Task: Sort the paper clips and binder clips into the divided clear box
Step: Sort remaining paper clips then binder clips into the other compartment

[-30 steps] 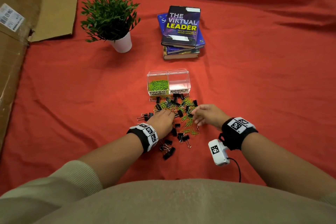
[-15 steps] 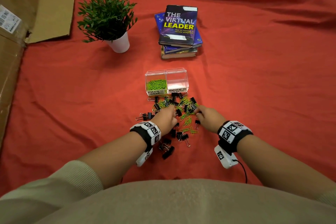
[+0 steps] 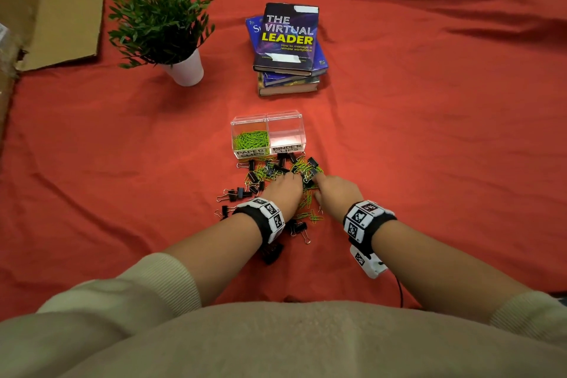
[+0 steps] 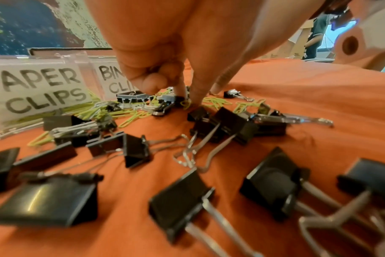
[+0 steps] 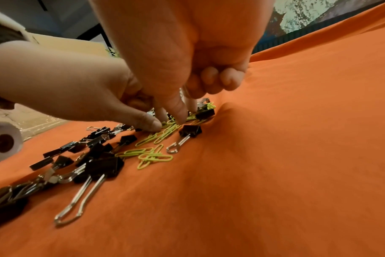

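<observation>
A clear divided box [image 3: 266,118] stands on the red cloth. Its left cell, labelled PAPER CLIPS, holds green paper clips [image 3: 251,139]; the right cell [image 3: 287,134], labelled BINDER CLIPS, shows only bare plastic. In front lies a mixed pile of black binder clips [image 3: 240,192] and green paper clips [image 3: 308,214]. My left hand [image 3: 294,176] reaches into the pile's middle, and its fingertips [image 4: 196,97] pinch a green paper clip [image 4: 185,103]. Right beside it, my right hand [image 3: 316,179] pinches at green paper clips [image 5: 165,133] with thumb and forefinger, the other fingers curled. A binder clip [image 5: 205,113] lies just beyond.
A potted plant [image 3: 162,24] in a white pot stands at the back left, and a stack of books [image 3: 288,46] behind the box. Flattened cardboard [image 3: 64,12] lies at the far left. Red cloth [image 3: 429,147] covers the whole surface, with wrinkles at the back.
Both hands have slid forward through the pile toward the box, and their fingertips have come close together at the pile's middle.
</observation>
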A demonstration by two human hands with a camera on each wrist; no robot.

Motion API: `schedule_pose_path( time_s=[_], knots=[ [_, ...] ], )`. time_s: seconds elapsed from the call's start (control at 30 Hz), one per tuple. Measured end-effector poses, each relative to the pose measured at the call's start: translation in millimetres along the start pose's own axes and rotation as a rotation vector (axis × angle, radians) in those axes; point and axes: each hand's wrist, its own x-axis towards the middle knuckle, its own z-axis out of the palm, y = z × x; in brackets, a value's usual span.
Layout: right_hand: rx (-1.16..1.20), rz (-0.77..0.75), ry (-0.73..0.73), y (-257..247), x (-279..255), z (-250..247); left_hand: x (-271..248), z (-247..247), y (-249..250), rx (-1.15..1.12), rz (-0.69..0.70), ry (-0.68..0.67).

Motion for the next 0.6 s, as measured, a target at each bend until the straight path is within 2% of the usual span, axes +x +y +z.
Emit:
schedule_pose_path(
  time_s=[0.17,0.3,0.43,0.5,0.6],
  knots=[
    [-0.113,-0.063,-0.026,-5,1,8,-6,0,-3,0.122,0.042,-0.026],
    [-0.054,-0.049,-0.044,-6,1,6,-6,2,-7,0.104,-0.029,-0.049],
    [0.335,0.006,-0.065,0,2,-3,-3,3,-14,0.044,-0.093,-0.087],
    [0.567,0.106,-0.087,4,4,-10,-3,4,-17,0.039,-0.095,-0.098],
    [1.03,0.265,-0.214,9,6,-20,-5,5,-18,0.031,-0.114,-0.097]
  ],
)
